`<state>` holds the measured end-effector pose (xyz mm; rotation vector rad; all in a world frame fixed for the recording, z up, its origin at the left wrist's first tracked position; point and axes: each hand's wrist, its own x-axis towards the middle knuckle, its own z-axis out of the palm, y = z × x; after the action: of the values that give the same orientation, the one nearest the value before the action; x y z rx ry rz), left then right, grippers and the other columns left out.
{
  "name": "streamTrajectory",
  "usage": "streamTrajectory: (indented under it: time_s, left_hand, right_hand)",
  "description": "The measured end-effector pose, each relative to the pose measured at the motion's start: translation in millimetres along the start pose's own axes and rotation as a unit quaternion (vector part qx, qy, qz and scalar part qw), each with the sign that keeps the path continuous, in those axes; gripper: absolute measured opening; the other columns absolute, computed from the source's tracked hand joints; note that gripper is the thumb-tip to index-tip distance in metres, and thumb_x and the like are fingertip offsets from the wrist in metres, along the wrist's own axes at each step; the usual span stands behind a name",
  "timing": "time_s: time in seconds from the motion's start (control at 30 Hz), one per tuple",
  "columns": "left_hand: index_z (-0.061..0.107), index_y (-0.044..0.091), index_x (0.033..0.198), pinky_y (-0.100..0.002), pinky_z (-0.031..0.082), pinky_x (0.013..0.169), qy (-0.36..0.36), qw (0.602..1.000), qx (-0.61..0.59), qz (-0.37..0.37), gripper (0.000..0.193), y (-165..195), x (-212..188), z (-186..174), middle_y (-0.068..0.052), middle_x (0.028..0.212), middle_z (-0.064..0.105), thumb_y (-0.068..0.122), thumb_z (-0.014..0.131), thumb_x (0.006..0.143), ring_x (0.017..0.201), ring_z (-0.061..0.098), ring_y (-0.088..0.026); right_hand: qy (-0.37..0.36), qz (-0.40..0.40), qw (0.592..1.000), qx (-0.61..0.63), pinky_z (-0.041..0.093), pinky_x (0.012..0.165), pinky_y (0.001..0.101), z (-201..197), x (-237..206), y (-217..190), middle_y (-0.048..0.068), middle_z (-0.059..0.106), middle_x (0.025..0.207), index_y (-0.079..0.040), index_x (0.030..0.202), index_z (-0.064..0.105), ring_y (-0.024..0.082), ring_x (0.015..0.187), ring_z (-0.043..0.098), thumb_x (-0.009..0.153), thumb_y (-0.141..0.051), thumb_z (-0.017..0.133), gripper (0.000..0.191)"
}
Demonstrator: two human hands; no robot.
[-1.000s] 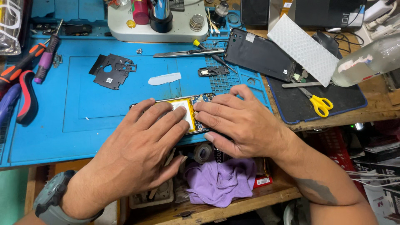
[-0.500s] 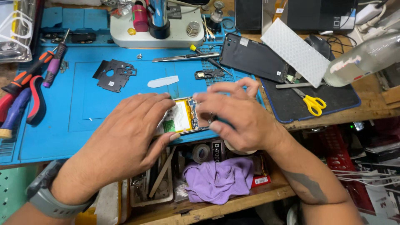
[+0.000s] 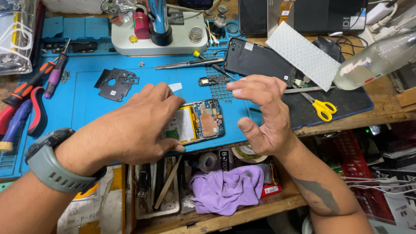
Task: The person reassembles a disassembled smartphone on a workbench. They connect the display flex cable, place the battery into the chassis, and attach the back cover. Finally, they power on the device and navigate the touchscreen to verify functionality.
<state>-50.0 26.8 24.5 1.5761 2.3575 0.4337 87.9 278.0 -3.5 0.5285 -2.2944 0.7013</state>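
Note:
An opened phone (image 3: 200,121) with a yellow-edged battery and bare circuit board lies on the blue work mat (image 3: 86,108) near its front edge. My left hand (image 3: 130,128), with a grey watch on the wrist, lies flat over the phone's left part and holds it down. Just right of the phone, my right hand (image 3: 262,115) hovers lifted off it, fingers apart and curled, holding nothing.
A black back cover (image 3: 259,60), a black inner plate (image 3: 117,83), tweezers (image 3: 188,65), a microscope base (image 3: 158,37), yellow scissors (image 3: 323,108), pliers and screwdrivers (image 3: 30,99) surround the mat. A purple cloth (image 3: 225,190) and tape rolls sit in the shelf below.
My right hand has let go of the phone and lifted up to the right, uncovering the circuit board. The left hand stays pressed on the phone.

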Motion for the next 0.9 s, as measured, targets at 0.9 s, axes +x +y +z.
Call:
streamTrajectory:
  time_s: [0.9]
  left_hand:
    - [0.056,0.006,0.127,-0.050,0.040,0.103,0.154,0.948,-0.190,0.206,0.068,62.9,-24.0,-7.6,-0.017,0.114,0.061,0.049,0.074,0.077,0.112,0.058,-0.034]
  right_hand:
    - [-0.135,0.202,0.835,0.494,0.043,0.120,0.0377,-1.8,15.5,-8.8,0.011,0.051,0.146,-0.001,0.148,0.045,0.021,0.139,0.052,0.093,-0.049,0.077,0.080]
